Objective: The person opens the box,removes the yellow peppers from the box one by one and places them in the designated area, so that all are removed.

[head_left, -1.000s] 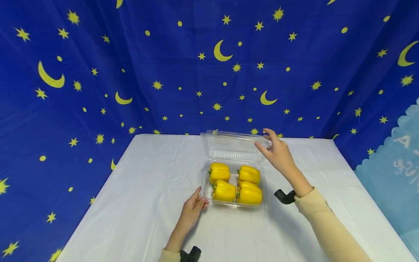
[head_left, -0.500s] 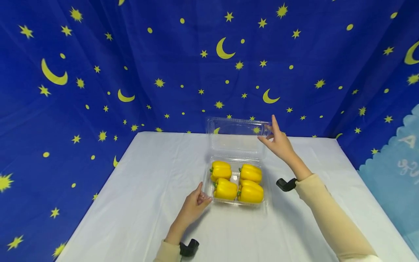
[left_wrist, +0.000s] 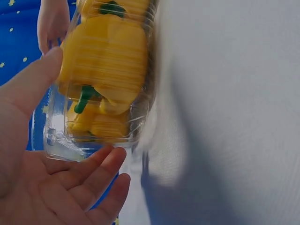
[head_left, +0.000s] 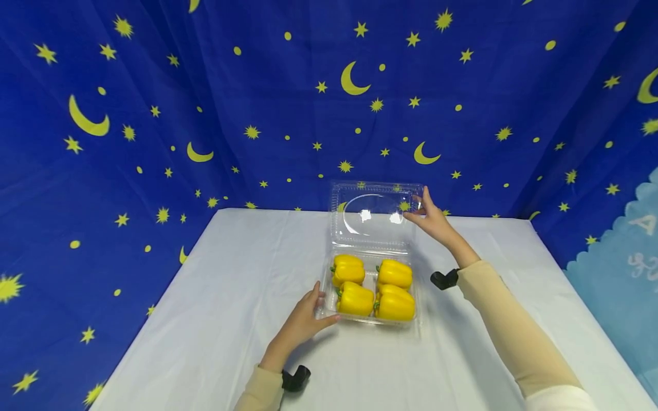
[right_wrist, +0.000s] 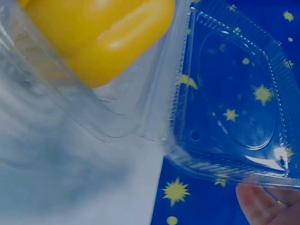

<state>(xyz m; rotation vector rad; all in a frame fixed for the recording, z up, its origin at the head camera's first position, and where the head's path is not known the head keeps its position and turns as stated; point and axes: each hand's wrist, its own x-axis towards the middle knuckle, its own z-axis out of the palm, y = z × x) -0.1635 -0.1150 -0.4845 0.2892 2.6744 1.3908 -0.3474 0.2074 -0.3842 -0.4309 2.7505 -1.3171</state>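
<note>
A clear plastic clamshell container [head_left: 329, 309] stands on the table with several yellow bell peppers [head_left: 356, 299] in its base. Its hinged lid [head_left: 371, 228] stands raised at the back. My right hand [head_left: 434, 222] pinches the lid near its upper right corner, and the right wrist view shows those fingertips [right_wrist: 255, 199] at the lid's rim. At the base's near left corner is my left hand [head_left: 300, 325], thumb on the front rim and fingers along the left side. The left wrist view shows its thumb [left_wrist: 49, 65] and fingers bracketing the container. Green stems [left_wrist: 86, 98] show through the wall.
A white cloth [head_left: 247, 297] covers the table. Behind it hangs a blue curtain [head_left: 288, 108] with yellow moons and stars, close behind the lid. A light blue panel with white lettering [head_left: 617, 285] is at the right. Each wrist carries a black mount [head_left: 296, 379].
The lid has swung up from leaning far back to a more upright stand, with my right hand on it. My left thumb has spread onto the container's front rim.
</note>
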